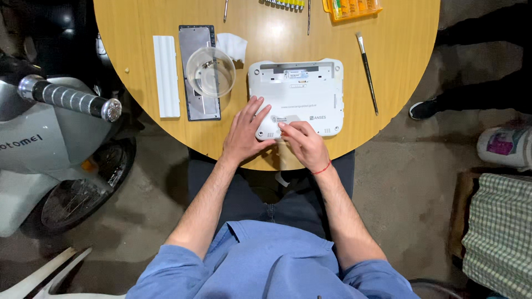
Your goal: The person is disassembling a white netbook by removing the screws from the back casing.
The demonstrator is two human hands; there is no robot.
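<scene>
A small white laptop (305, 91) lies upside down on the round wooden table (388, 50), its underside facing up. My left hand (244, 133) rests flat on its near left corner, fingers spread. My right hand (302, 141) is curled at the near edge of the laptop, fingertips pinched together on the casing; whether something small sits between them is too small to tell. A red thread circles my right wrist.
Left of the laptop stand a clear round bowl (210, 72) with small parts, a dark flat panel (198, 77), a white ribbed strip (166, 75) and a white cloth (233, 45). A brush (367, 72) lies to the right. Tools and an orange case (352, 8) line the far edge. A motorcycle (50, 127) stands left.
</scene>
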